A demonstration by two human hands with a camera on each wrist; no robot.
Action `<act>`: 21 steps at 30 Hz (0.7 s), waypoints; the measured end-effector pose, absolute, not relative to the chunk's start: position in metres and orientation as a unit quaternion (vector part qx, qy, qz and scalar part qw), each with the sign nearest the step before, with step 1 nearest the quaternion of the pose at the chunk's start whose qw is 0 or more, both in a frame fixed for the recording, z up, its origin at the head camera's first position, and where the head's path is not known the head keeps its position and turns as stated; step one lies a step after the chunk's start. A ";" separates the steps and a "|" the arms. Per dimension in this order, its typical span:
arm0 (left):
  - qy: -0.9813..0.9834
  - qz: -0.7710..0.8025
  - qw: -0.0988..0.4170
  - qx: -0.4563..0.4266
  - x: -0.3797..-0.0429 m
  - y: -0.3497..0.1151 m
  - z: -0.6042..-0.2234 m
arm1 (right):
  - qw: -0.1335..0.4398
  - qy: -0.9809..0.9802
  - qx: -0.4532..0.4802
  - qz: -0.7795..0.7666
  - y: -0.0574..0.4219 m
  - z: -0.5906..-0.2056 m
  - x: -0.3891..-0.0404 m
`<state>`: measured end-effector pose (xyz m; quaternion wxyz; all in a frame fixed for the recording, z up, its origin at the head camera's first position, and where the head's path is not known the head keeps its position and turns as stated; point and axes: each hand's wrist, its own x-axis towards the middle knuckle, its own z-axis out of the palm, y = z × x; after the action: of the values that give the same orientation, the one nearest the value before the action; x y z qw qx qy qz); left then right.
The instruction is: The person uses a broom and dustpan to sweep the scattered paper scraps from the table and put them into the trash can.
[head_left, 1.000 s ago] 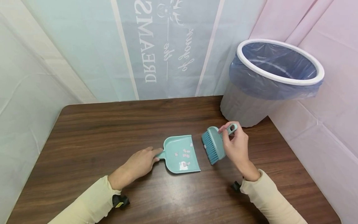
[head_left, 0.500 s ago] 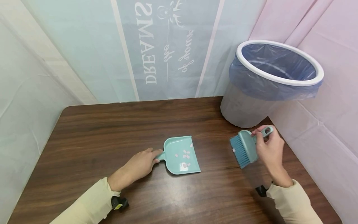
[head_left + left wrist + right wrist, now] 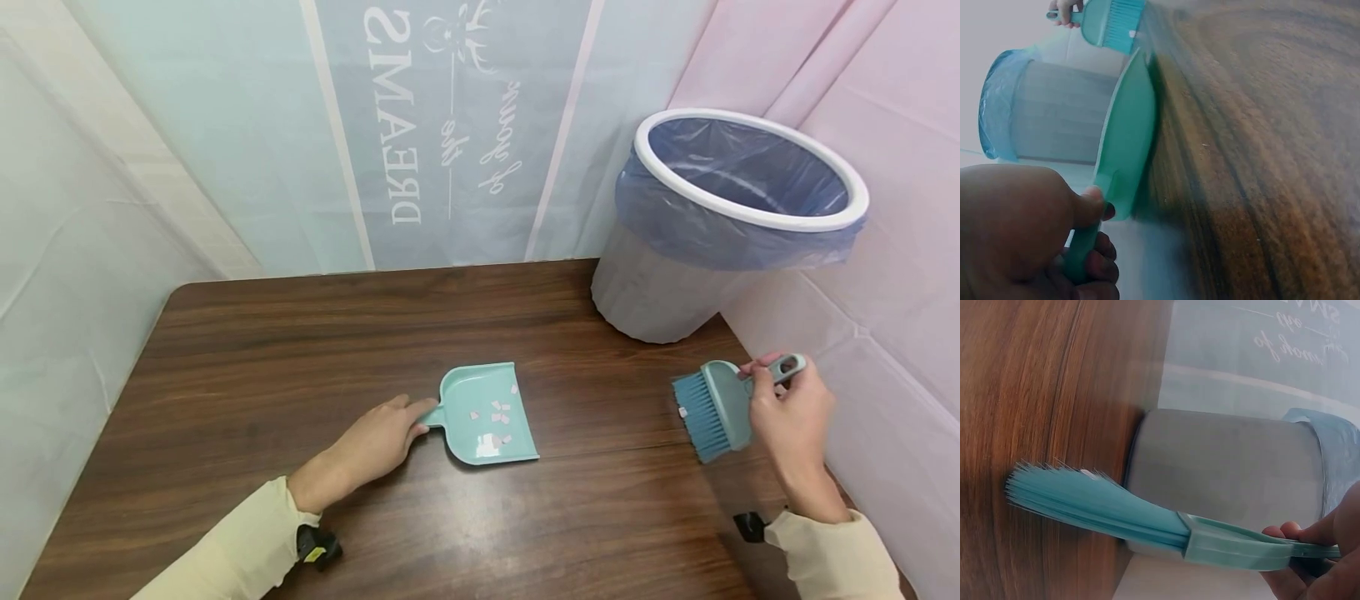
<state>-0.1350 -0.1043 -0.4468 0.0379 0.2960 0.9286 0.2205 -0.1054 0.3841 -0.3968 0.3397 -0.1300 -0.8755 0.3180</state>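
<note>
My left hand [image 3: 367, 446] grips the handle of a mint-green dustpan [image 3: 468, 387], which lies on the table with its wide lip facing right. Several small pale paper scraps [image 3: 500, 417] are scattered in the pan. Farther right, my right hand [image 3: 795, 417] holds a matching hand brush [image 3: 729, 408] by its handle, well apart from the pan. One scrap clings to the blue bristles [image 3: 701, 421]. In the left wrist view, the thumb and curled fingers [image 3: 1100, 269] wrap the dustpan's handle. The right wrist view shows the brush [image 3: 1235, 547] tilted, bristles toward the wood.
A grey waste bin [image 3: 660, 283] with a white rim and blue liner stands at the table's back right corner. Brown wooden table [image 3: 315, 333] spreads around the pan. Fabric-like walls [image 3: 262, 167] enclose the back and sides.
My right hand has carried the brush rightward, away from the dustpan, toward the table's right edge. The scrap has stayed on its bristles. My left hand and the dustpan have stayed in place.
</note>
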 end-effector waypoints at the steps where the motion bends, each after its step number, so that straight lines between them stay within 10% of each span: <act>1: 0.927 0.223 0.033 0.299 -0.135 -0.104 -0.447 | 0.342 -0.877 -0.128 0.314 0.385 -0.397 -0.105; 21: 0.905 0.239 -0.003 0.351 -0.179 -0.101 -0.370 | 0.347 -0.876 -0.130 0.308 0.384 -0.399 -0.106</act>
<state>-0.1792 -0.1012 -0.3698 -0.0027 0.3510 0.9055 0.2385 -0.1056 0.3840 -0.3988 0.3471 -0.1304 -0.8763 0.3075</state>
